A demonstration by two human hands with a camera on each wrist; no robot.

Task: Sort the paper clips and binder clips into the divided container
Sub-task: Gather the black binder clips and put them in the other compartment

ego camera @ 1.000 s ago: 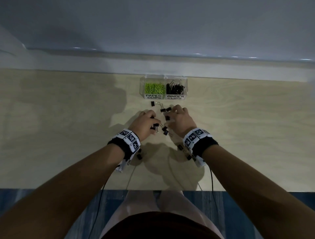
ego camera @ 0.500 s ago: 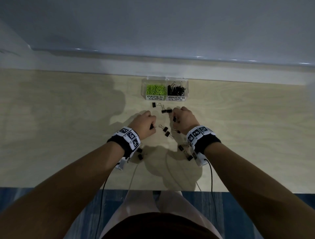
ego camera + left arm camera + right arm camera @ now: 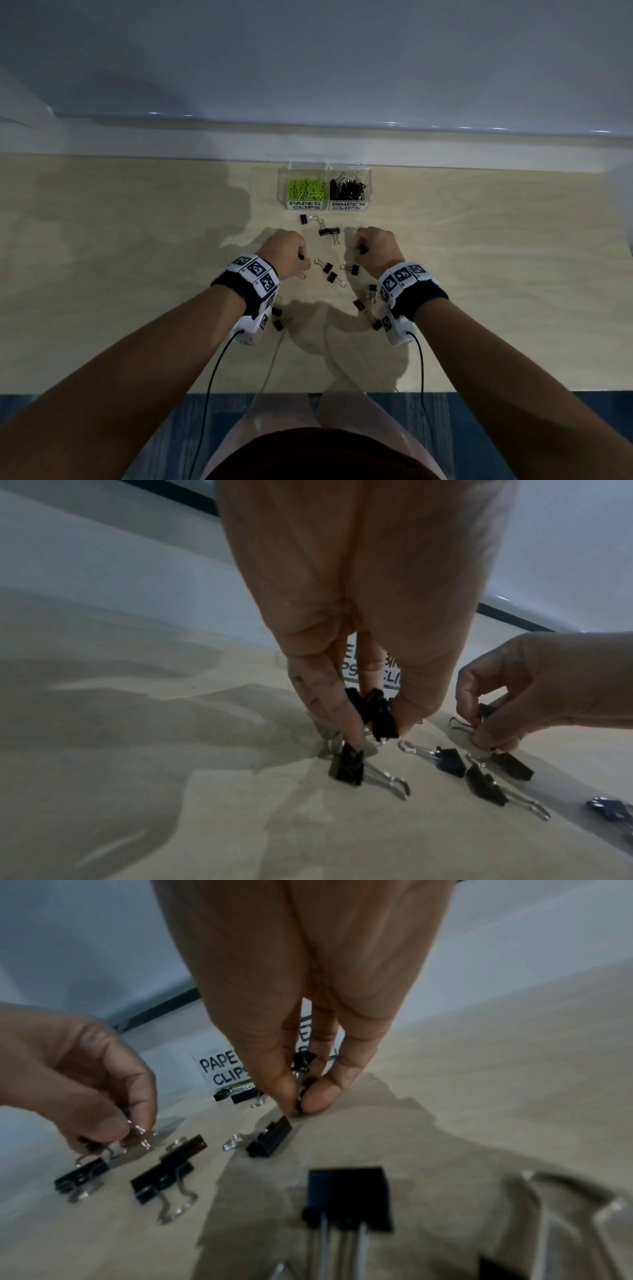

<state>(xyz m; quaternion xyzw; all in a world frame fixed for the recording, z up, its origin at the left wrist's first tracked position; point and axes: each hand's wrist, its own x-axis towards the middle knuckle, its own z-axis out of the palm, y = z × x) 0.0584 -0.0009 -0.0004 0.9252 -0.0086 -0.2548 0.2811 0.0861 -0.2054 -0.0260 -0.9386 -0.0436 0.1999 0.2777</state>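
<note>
Because loose binder clips (image 3: pixel 327 268) lie scattered on the worktop (image 3: pixel 137 257), each grip gathers several: left hand (image 3: pixel 286 251) and right hand (image 3: pixel 373 248) both pinch black clips, container (image 3: pixel 324 167) waiting beyond.

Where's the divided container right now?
In the head view, the divided container sits at the desk's far edge, centre, beyond both hands and the loose binder clips.

Work surface: light wooden tabletop (image 3: pixel 102 274), visible grain, matte finish.
Rear boundary: pale ledge (image 3: pixel 171 144) along the tabletop's far edge.
Wall: plain grey-white wall (image 3: pixel 308 51) above the ledge, with small glints along its base.
Floor: blue floor (image 3: pixel 85 411) below the tabletop's near edge.
Lighting: dim; soft shadows on the tabletop.
</note>
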